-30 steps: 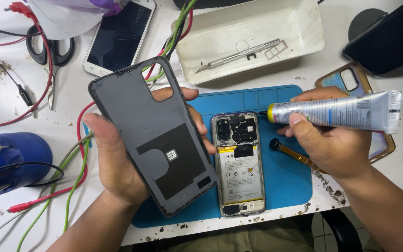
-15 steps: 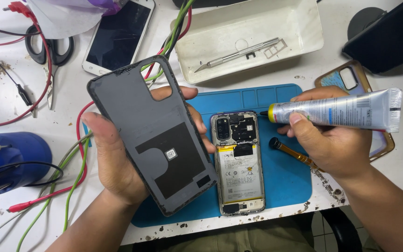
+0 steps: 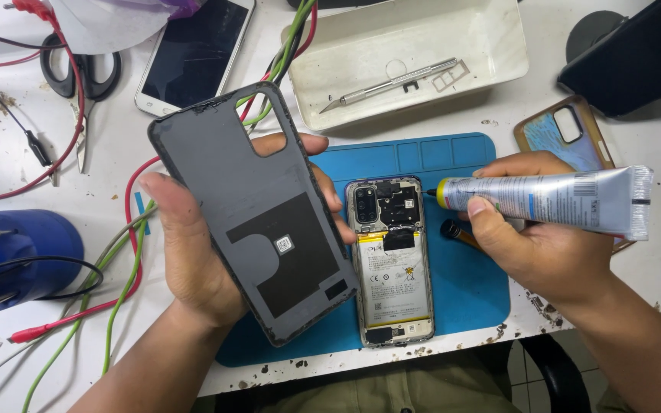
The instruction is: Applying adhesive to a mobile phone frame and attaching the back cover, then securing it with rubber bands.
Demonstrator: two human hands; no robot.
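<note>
The left hand [image 3: 193, 260] holds the grey phone back cover [image 3: 258, 214] tilted, inner face up, above the left edge of the blue work mat [image 3: 468, 291], likely so its rim faces the tube's black nozzle; the thumb presses the cover's left edge and the fingers curl around its right edge. The right hand [image 3: 545, 245] is closed around the silver glue tube [image 3: 552, 200], nozzle pointing left above the opened phone [image 3: 392, 268] at the mat's centre.
</note>
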